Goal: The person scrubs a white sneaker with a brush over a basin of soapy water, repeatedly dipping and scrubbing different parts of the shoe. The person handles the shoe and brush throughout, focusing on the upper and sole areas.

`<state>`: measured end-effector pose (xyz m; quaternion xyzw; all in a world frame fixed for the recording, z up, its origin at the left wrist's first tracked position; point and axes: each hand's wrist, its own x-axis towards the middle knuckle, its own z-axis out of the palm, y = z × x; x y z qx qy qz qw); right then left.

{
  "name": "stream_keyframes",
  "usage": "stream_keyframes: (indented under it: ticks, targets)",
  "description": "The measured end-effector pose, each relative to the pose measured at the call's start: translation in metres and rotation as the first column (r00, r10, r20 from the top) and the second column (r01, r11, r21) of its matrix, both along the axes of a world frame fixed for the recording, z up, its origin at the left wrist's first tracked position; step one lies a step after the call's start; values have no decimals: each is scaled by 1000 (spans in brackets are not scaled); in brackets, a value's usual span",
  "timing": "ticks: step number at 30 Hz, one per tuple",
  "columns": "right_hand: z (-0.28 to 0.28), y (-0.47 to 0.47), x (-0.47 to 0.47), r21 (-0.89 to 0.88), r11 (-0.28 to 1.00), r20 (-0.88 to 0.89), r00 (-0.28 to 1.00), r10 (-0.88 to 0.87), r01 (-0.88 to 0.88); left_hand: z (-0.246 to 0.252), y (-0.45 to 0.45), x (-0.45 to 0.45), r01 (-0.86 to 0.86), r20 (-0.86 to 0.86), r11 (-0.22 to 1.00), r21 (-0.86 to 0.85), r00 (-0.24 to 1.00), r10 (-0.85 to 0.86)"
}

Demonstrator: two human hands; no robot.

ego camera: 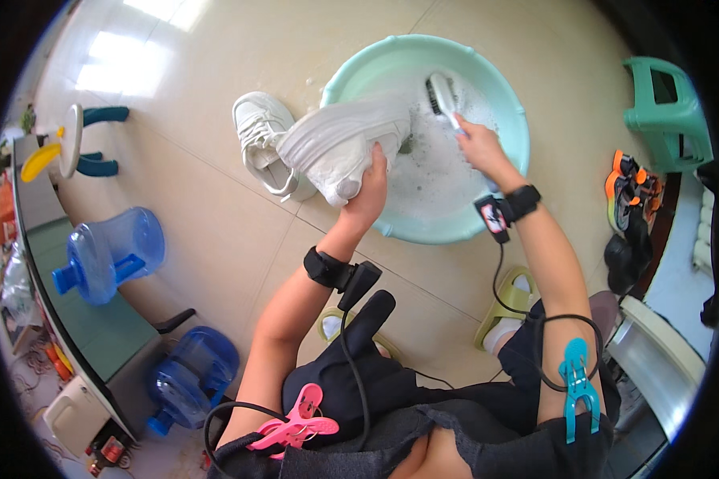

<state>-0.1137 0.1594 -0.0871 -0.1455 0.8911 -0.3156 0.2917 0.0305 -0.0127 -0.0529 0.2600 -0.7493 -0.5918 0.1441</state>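
Note:
My left hand (368,188) grips a wet white sneaker (341,143), its sole tilted towards me, over the left side of a mint-green plastic basin (347,78). In my right hand (482,146) is the handle of a white scrubbing brush (444,96) with dark bristles, held over the sudsy water (431,173) inside the basin. A second white sneaker (263,135) with laces rests on the tiled floor to the left of the basin, partly hidden behind the held one. Each wrist wears a black strap with a cabled device.
Two blue water jugs (117,251) (195,377) lie at the left beside a cabinet (90,299). A small stool (72,141) lies on its side at the upper left. To the right are a green plastic stool (665,114) and orange-and-black shoes (626,188). My slippered feet are below the basin.

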Motion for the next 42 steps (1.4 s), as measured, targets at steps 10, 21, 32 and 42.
stream_keyframes:
  ticks: [10,21,32,42]
  targets:
    - [51,-36,45,-319,947,-109,994,-14,-22,-15,-12,2,60,312,989,136,945,-100]
    - [52,-36,55,-286,958,-96,995,-24,-5,13,-10,-5,51,467,983,177,875,-130]
    - [56,-43,65,-254,966,-231,973,-16,-44,6,-7,-4,-30,302,992,119,953,-7]
    - [84,-54,62,-344,921,-232,967,108,-185,-7,-12,-6,-45,363,986,163,931,-17]
